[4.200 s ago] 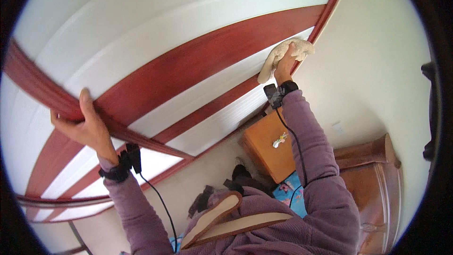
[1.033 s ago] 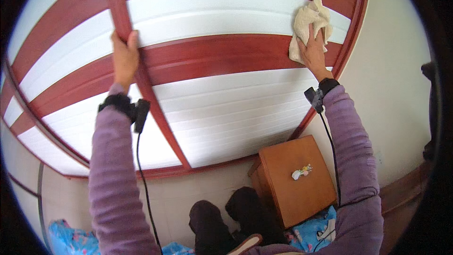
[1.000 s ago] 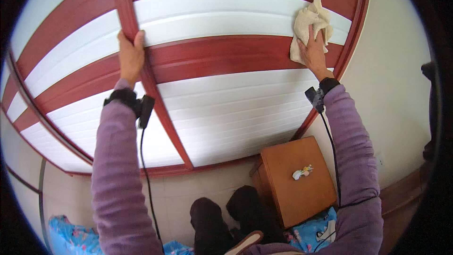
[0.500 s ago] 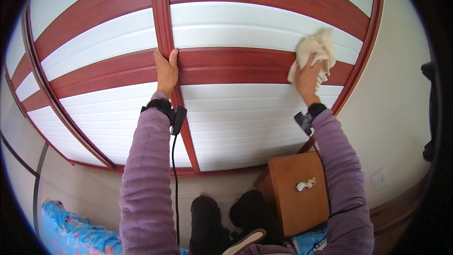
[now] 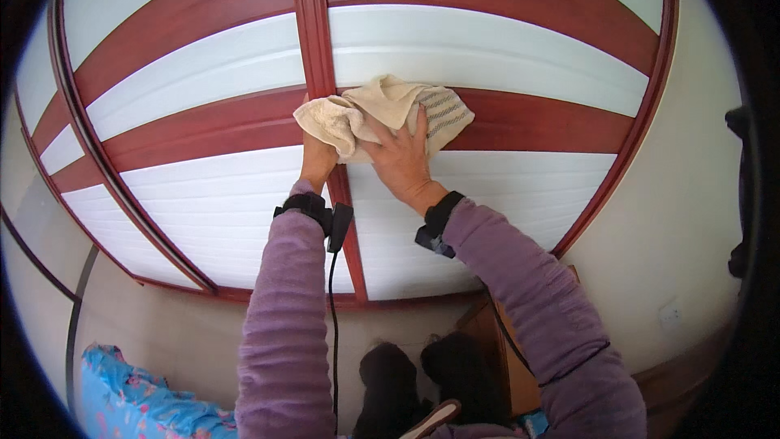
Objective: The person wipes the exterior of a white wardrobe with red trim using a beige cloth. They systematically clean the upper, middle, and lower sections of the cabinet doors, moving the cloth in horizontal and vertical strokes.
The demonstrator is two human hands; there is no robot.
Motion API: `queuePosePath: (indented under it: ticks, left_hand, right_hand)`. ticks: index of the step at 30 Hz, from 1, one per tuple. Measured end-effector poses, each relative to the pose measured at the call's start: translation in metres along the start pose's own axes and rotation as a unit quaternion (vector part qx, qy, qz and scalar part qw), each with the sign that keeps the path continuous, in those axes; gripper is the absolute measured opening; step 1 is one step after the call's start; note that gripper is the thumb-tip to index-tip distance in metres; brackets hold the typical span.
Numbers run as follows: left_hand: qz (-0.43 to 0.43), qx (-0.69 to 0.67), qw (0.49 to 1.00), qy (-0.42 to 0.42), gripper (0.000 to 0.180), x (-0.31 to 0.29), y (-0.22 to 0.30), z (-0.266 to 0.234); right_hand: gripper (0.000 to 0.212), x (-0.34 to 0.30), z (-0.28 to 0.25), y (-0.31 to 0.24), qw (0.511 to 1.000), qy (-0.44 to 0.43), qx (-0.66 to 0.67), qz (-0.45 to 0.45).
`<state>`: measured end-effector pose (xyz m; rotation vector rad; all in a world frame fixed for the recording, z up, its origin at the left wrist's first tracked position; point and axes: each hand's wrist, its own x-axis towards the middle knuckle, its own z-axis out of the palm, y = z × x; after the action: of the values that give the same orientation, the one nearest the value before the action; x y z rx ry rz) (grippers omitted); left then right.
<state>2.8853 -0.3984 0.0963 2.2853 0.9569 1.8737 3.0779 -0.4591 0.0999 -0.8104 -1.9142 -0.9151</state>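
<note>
My right hand presses a cream cloth with dark stripes along one end against the red rail of a wardrobe door. Its fingers are spread over the cloth and grip it by the folds. Bunched cloth reaches left across the upright red door frame and covers most of my left hand. That hand rests at the frame, its wrist and lower back showing below the cloth while its fingers are largely hidden. Both wrists wear black straps with small dark devices.
White ribbed panels lie between the red rails. Below right, a brown wooden cabinet stands partly behind my right arm. A blue flowered cover is at lower left. Black cables hang from the wrists. A pale wall borders the wardrobe.
My right hand has swept the cloth left along the red rail, from near the door's right edge to the upright frame. The cloth now overlaps my left hand, which stays at the frame.
</note>
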Motion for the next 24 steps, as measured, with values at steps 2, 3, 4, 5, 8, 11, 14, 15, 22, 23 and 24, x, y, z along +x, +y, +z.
queuePosePath:
  ticks: [2, 3, 4, 5, 8, 11, 14, 15, 22, 23, 24]
  left_hand:
    - [-0.040, -0.085, 0.995, 0.024, 0.061, -0.003, -0.004, 0.001]
    - [-0.108, -0.172, 0.978, 0.046, 0.057, -0.008, -0.002, 0.002]
    - [-0.101, -0.128, 0.983, 0.083, 0.057, -0.007, 0.002, 0.003]
    - [-0.102, -0.053, 0.987, 0.109, 0.056, -0.014, 0.011, 0.005]
    - [-0.172, 0.113, 0.960, 0.189, 0.048, -0.050, 0.060, 0.009]
    - [-0.010, 0.107, 0.974, 0.201, 0.036, -0.099, 0.121, 0.030]
    - [-0.005, 0.057, 0.995, 0.078, 0.049, -0.102, 0.136, 0.068]
    - [-0.029, 0.065, 0.993, 0.097, 0.057, -0.093, 0.129, 0.076]
    - [-0.130, 0.196, 0.968, 0.084, 0.107, -0.074, 0.112, 0.113]
    - [-0.113, 0.207, 0.965, 0.113, 0.107, -0.074, 0.113, 0.118]
    - [-0.116, 0.221, 0.961, 0.117, 0.107, -0.072, 0.113, 0.122]
  right_hand:
    - [0.027, -0.009, -0.001, 0.009, 0.999, -0.025, 0.023, -0.033]
    - [0.027, -0.013, -0.002, 0.015, 0.997, -0.044, 0.024, -0.066]
    - [0.027, -0.017, -0.003, 0.019, 0.992, -0.092, 0.028, -0.081]
    - [0.025, -0.021, -0.005, 0.021, 0.992, -0.069, 0.034, -0.102]
    - [0.023, -0.024, -0.009, 0.024, 0.984, -0.153, 0.039, -0.083]
    - [0.022, -0.020, -0.010, 0.023, 0.984, -0.137, 0.079, -0.079]
    - [0.022, -0.024, -0.016, 0.036, 0.978, -0.140, 0.118, -0.104]
    - [0.024, -0.025, -0.021, 0.044, 0.974, -0.126, 0.152, -0.111]
    - [0.046, -0.017, -0.098, 0.168, 0.992, 0.068, -0.003, -0.107]
    - [0.051, -0.013, -0.109, 0.193, 0.997, 0.059, -0.046, -0.024]
    - [0.055, -0.005, -0.112, 0.217, 0.990, 0.096, -0.101, -0.014]
